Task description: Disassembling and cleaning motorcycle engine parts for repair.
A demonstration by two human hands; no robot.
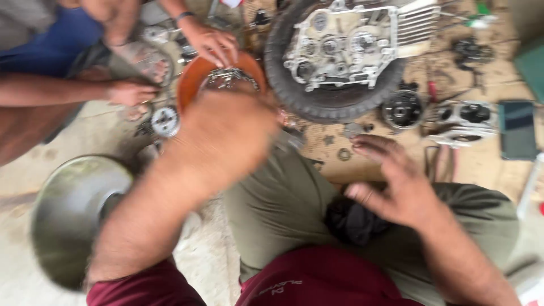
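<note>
Left hand: I see my left hand (226, 136) blurred, stretched forward over the near rim of the orange bowl (195, 79); I cannot tell whether its fingers are spread or closed on anything.
Right hand: my right hand (391, 184) lies loosely open, fingers spread, on my olive trouser leg, holding nothing, with its palm just beside a black cloth (354, 221).
Orange bowl: it sits on the ground ahead of my left knee and holds a heap of small metal parts (229, 76).
Other person: a co-worker's hand (212, 42) grips the bowl's far rim; a second hand of theirs (131, 92) is left of the bowl, near a round metal gear part (165, 120).
Engine: a silver engine block (354, 42) rests in a black tyre (328, 96), just right of the bowl.
Further right: a black round part (402, 109) and a dark phone (517, 129) lie on cardboard.
Near left: a grey metal dish (71, 215) sits on the concrete.
</note>
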